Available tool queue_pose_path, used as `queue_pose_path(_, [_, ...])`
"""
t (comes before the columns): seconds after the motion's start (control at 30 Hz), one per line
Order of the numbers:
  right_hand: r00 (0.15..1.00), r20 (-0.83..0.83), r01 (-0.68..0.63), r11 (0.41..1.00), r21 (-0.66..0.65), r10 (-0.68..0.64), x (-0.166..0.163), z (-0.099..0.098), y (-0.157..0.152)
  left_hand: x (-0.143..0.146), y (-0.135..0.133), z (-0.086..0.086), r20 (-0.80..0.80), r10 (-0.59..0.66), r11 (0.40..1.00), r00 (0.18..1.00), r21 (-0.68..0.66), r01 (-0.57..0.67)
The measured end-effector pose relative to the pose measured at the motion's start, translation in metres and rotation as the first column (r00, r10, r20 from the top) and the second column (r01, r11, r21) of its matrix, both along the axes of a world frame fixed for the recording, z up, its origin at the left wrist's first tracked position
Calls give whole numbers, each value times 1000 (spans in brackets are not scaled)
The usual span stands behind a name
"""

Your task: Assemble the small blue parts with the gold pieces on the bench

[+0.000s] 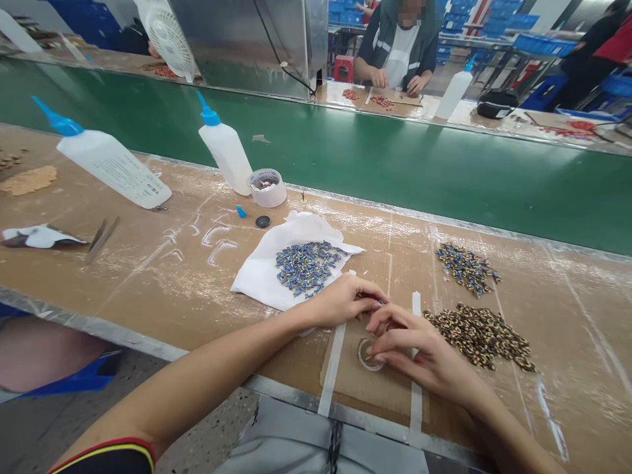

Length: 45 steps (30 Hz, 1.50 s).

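Brown cardboard (385, 392) is lying beneath my two grips, between pale tape strips (332, 375). My left grip (345, 297) is bending its fingertips close together; I cannot tell whether they are pinching a piece. My right grip (419, 342) is curling beside it, thumb and fingers close over a clear round dish (361, 355) — anything it is holding is too small to make out.

Just beyond my left grip, a white cloth (259, 280) is carrying a heap of small blue parts (306, 266). Right of my right grip, brown-and-gold pieces (481, 336) are spreading over the surface (567, 329), and a smaller bluish pile (467, 268) is resting just past them.

Farther out, a black disc (263, 222), a blue tip (241, 211), a tape roll (267, 191) and a blue-capped bottle (227, 155) are clustering; another bottle (116, 168) is showing farther left, with tweezers (102, 240) lying nearer me. A green belt (320, 145) is stretching beyond — and across it a person (397, 56) is sitting over reddish pieces (382, 102).
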State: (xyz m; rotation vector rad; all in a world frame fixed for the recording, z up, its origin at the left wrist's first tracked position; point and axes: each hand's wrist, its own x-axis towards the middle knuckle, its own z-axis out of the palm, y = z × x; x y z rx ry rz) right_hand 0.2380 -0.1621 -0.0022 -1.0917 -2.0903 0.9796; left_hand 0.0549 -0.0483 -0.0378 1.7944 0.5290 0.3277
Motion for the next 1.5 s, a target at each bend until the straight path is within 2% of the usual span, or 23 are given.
queue_pose_path(0.17, [996, 87, -1, 998, 62, -5, -6, -3, 0, 0, 1, -2, 27, 45, 987, 999, -158, -40])
queue_pose_path(0.23, [988, 110, 99, 991, 86, -109, 7, -3, 5, 0, 1, -1, 32, 53, 980, 998, -195, -46])
queue_pose_path(0.27, [970, 127, 193, 974, 115, -207, 18, -3, 7, 1, 1, -1, 26, 59, 974, 998, -219, -52])
queue_pose_path(0.3, [934, 152, 303, 942, 147, -324, 31, -4, 10, 1, 0, 0, 16, 67, 967, 998, -247, -61])
queue_pose_path(0.37, [796, 221, 522, 824, 220, -564, 64, -5, 14, 1, 0, 1, -5, 86, 953, 996, -292, -84])
queue_pose_path(0.43, [660, 337, 627, 739, 247, -672, 99, -9, 14, 2, 0, 1, -14, 96, 950, 995, -298, -96])
queue_pose_path(0.5, [608, 427, 637, 732, 241, -670, 125, -13, 11, 3, 0, 2, -15, 99, 954, 995, -284, -99])
queue_pose_path(0.6, [606, 485, 623, 755, 202, -630, 142, -20, 7, 3, 0, 2, -13, 97, 961, 995, -260, -97])
queue_pose_path(0.7, [607, 514, 622, 765, 166, -606, 136, -24, 9, 3, 0, 3, -18, 90, 964, 996, -248, -92])
queue_pose_path(0.77, [582, 535, 640, 751, 164, -613, 128, -26, 12, 3, 0, 4, -23, 91, 965, 996, -243, -94])
queue_pose_path(0.87, [548, 536, 657, 727, 199, -642, 117, -29, 18, 3, 0, 3, -24, 98, 966, 995, -240, -101])
queue_pose_path(1.0, [550, 514, 629, 732, 263, -658, 108, -34, 23, 3, 0, 0, -19, 92, 969, 996, -229, -94])
queue_pose_path(1.1, [553, 498, 639, 723, 261, -668, 102, -35, 26, 3, 0, -3, -20, 92, 970, 996, -224, -94])
queue_pose_path(1.2, [584, 401, 706, 685, 179, -706, 99, -33, 27, 3, 1, -5, -13, 89, 969, 996, -229, -90])
queue_pose_path(1.27, [631, 281, 747, 664, 34, -723, 98, -31, 26, 3, 1, -6, -4, 87, 969, 996, -232, -85])
queue_pose_path(1.4, [706, 38, 689, 673, -269, -707, 91, -31, 25, 3, 0, -5, -5, 91, 966, 996, -242, -89])
queue_pose_path(1.5, [703, -26, 664, 669, -334, -711, 79, -32, 25, 4, -1, -3, -12, 101, 965, 995, -242, -101])
